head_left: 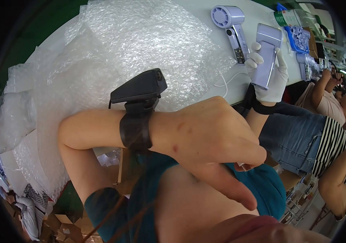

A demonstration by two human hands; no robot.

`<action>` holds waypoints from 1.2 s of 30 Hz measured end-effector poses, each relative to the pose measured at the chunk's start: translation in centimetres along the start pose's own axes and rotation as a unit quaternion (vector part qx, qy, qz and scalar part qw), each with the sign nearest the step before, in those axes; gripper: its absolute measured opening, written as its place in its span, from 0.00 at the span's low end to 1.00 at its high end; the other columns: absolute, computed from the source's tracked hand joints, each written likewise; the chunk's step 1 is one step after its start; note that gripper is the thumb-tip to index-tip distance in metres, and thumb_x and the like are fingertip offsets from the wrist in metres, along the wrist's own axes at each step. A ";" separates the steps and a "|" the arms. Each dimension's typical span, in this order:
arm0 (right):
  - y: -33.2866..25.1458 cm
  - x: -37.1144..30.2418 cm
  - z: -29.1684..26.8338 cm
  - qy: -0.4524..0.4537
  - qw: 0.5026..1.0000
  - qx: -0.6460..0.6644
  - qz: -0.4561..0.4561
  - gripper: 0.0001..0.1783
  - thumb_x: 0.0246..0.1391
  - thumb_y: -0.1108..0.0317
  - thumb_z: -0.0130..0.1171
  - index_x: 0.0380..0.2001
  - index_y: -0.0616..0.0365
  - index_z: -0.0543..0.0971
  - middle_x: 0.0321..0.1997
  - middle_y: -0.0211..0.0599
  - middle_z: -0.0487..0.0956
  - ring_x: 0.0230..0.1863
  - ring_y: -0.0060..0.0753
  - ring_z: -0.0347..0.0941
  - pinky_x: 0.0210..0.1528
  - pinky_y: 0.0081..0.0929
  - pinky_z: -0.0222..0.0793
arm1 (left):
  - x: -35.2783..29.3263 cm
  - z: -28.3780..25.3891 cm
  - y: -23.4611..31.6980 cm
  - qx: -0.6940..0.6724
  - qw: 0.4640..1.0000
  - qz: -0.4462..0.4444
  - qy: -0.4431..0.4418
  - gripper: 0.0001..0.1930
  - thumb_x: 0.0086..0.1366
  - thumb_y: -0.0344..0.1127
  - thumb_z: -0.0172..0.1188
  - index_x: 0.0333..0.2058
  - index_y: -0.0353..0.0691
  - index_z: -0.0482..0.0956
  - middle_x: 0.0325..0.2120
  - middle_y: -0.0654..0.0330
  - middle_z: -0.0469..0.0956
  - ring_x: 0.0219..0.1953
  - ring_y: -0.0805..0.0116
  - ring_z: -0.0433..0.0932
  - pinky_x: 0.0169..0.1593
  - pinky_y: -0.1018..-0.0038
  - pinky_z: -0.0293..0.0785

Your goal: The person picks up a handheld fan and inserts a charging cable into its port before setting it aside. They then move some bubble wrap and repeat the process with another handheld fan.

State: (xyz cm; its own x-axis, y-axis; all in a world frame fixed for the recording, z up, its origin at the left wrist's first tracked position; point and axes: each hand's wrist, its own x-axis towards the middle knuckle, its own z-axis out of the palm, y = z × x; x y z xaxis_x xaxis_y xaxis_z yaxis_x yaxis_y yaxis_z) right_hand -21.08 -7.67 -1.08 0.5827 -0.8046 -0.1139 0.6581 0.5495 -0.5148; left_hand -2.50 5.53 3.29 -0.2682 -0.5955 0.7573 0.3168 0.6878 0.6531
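My right hand (277, 81), in a white glove with a black band at the wrist, grips a lavender handheld fan (265, 60) by its handle over the table's right side. The fan's head points away from me. My left hand (209, 133) is bare and held close before my chest, fingers curled in and thumb stretched out. A small whitish bit shows at its fingertips, too small to make out. Around the left wrist sits a strap with a black camera (140, 87). A second lavender fan (233, 28) lies on the table, its handle showing a dark inner strip.
Bubble wrap (148, 44) covers much of the white table (199, 10). A white cable (224, 84) lies by its edge. At the far right are a blue tray (298, 39) of lavender parts and a plastic bottle (290, 18). A person in jeans (292, 137) stands close at right.
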 end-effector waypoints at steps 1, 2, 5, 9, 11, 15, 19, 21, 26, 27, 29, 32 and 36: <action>0.0 0.0 0.1 0.000 1.000 0.005 0.002 0.22 0.55 0.63 0.47 0.49 0.65 0.60 0.39 0.44 0.63 0.30 0.28 0.57 0.34 0.26 0.56 | 0.1 0.0 0.1 -0.007 1.000 0.002 -0.002 0.24 0.44 0.56 0.67 0.15 0.44 0.66 0.11 0.69 0.58 0.11 0.73 0.60 0.12 0.79 0.50; 0.0 0.0 0.1 -0.002 1.000 -0.002 0.001 0.22 0.55 0.63 0.47 0.49 0.65 0.60 0.39 0.44 0.63 0.29 0.28 0.57 0.34 0.26 0.56 | 0.1 0.0 0.2 -0.010 1.000 0.004 -0.004 0.24 0.44 0.56 0.67 0.15 0.44 0.66 0.11 0.69 0.58 0.11 0.73 0.60 0.12 0.79 0.50; 0.1 0.1 -0.1 -0.002 1.000 -0.007 -0.003 0.22 0.55 0.63 0.47 0.49 0.65 0.60 0.39 0.45 0.63 0.29 0.28 0.57 0.34 0.26 0.56 | 0.2 -0.2 0.6 -0.024 0.999 -0.024 0.008 0.25 0.43 0.58 0.66 0.16 0.44 0.67 0.11 0.69 0.58 0.10 0.73 0.59 0.12 0.79 0.49; 0.0 0.1 -0.4 0.002 1.000 0.000 -0.003 0.23 0.55 0.63 0.47 0.49 0.65 0.60 0.39 0.45 0.63 0.29 0.29 0.57 0.34 0.27 0.56 | 0.1 -0.2 0.3 -0.039 0.999 -0.019 0.005 0.26 0.43 0.59 0.66 0.16 0.43 0.67 0.10 0.68 0.58 0.09 0.73 0.58 0.12 0.79 0.49; -0.2 0.0 -0.4 0.006 1.000 0.004 -0.004 0.23 0.55 0.63 0.47 0.49 0.65 0.60 0.39 0.45 0.63 0.29 0.29 0.57 0.34 0.27 0.56 | 0.4 -0.2 0.4 -0.044 0.999 -0.025 0.002 0.26 0.43 0.59 0.66 0.16 0.43 0.67 0.10 0.68 0.58 0.09 0.73 0.58 0.12 0.79 0.49; -0.4 0.0 -0.6 0.005 1.000 0.016 0.001 0.20 0.56 0.61 0.46 0.45 0.66 0.65 0.38 0.47 0.68 0.29 0.32 0.61 0.32 0.30 0.59 | 0.5 0.1 0.4 -0.053 0.998 -0.032 0.003 0.26 0.44 0.59 0.66 0.15 0.43 0.67 0.10 0.68 0.58 0.10 0.73 0.58 0.12 0.79 0.49; -0.6 0.0 -0.8 -0.002 1.000 -0.013 -0.003 0.23 0.55 0.63 0.46 0.49 0.65 0.60 0.39 0.45 0.63 0.29 0.29 0.57 0.34 0.27 0.56 | 0.5 0.2 0.1 -0.052 0.998 -0.019 0.011 0.25 0.45 0.57 0.65 0.15 0.43 0.66 0.11 0.67 0.58 0.10 0.73 0.58 0.12 0.79 0.49; -0.6 0.1 -0.8 -0.003 1.000 -0.011 0.002 0.23 0.55 0.63 0.46 0.49 0.65 0.60 0.39 0.45 0.63 0.30 0.29 0.57 0.34 0.27 0.56 | 0.6 0.3 0.1 -0.050 0.999 -0.014 0.009 0.25 0.45 0.57 0.65 0.15 0.43 0.66 0.11 0.67 0.58 0.10 0.73 0.58 0.12 0.79 0.49; -0.4 0.1 -0.6 -0.001 1.000 -0.004 0.004 0.22 0.55 0.63 0.47 0.49 0.65 0.60 0.39 0.45 0.63 0.30 0.28 0.57 0.34 0.26 0.56 | 0.4 0.4 0.3 -0.045 0.999 -0.015 0.014 0.24 0.46 0.56 0.65 0.14 0.43 0.65 0.11 0.67 0.57 0.10 0.73 0.58 0.12 0.79 0.49; -0.4 0.1 -0.5 0.001 1.000 0.000 0.005 0.22 0.55 0.63 0.47 0.49 0.65 0.60 0.39 0.45 0.63 0.30 0.28 0.57 0.34 0.26 0.56 | 0.5 0.4 0.3 -0.048 0.999 -0.011 0.015 0.24 0.46 0.56 0.66 0.14 0.43 0.65 0.11 0.67 0.57 0.10 0.73 0.58 0.12 0.79 0.49; -0.2 0.2 -0.2 -0.001 1.000 -0.003 0.011 0.22 0.55 0.63 0.47 0.49 0.65 0.60 0.39 0.45 0.63 0.30 0.28 0.57 0.34 0.26 0.56 | 0.4 0.4 0.6 -0.049 0.999 -0.003 0.022 0.24 0.46 0.56 0.66 0.14 0.43 0.65 0.11 0.67 0.57 0.10 0.73 0.58 0.12 0.79 0.49; 0.0 0.1 -0.1 0.004 1.000 -0.004 0.012 0.22 0.55 0.64 0.47 0.49 0.65 0.60 0.39 0.45 0.63 0.30 0.28 0.58 0.34 0.26 0.56 | 0.3 0.4 0.7 -0.036 0.999 -0.008 0.008 0.24 0.45 0.55 0.66 0.14 0.43 0.65 0.11 0.67 0.56 0.10 0.73 0.58 0.12 0.79 0.49; -0.3 0.0 -0.2 0.007 1.000 -0.005 0.017 0.22 0.54 0.64 0.47 0.49 0.65 0.60 0.40 0.45 0.63 0.30 0.28 0.57 0.34 0.26 0.56 | 0.2 0.4 0.8 0.011 1.000 0.006 -0.003 0.24 0.45 0.55 0.66 0.14 0.43 0.65 0.11 0.67 0.55 0.10 0.73 0.58 0.12 0.80 0.50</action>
State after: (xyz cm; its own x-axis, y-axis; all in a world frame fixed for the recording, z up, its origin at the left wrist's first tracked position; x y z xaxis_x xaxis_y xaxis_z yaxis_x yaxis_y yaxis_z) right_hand -21.36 -7.89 -1.05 0.5979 -0.7885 -0.1442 0.6331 0.5748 -0.5184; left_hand -2.67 6.13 3.99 -0.2708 -0.5843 0.7650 0.3006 0.7037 0.6438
